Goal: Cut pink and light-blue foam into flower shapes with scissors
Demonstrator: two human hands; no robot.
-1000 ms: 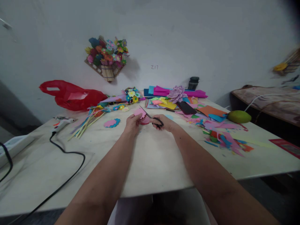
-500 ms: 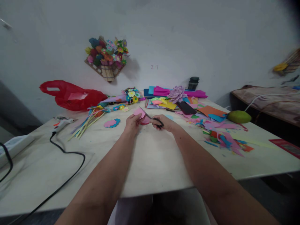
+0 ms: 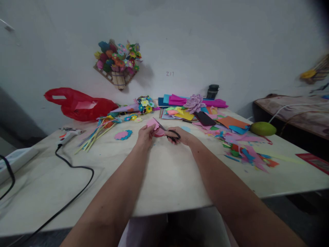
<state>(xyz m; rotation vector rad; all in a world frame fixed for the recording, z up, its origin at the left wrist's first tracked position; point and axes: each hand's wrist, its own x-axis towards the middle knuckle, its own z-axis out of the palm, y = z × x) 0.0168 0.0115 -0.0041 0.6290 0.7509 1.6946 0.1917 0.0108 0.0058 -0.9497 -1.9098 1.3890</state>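
Pink paper with a scalloped edge is pinched in my left hand, above the middle of the table. My right hand is closed round the black handles of the scissors. The scissor blades point up and left and lie against the pink paper. Another pink part of the paper hangs between my hands. To the left, a pink scalloped piece on a blue one lies flat on the table.
A glue gun with a black cord, a red bag and thin strips are on the left. Behind are coloured sheets and a phone. Paper scraps and a green fruit lie right.
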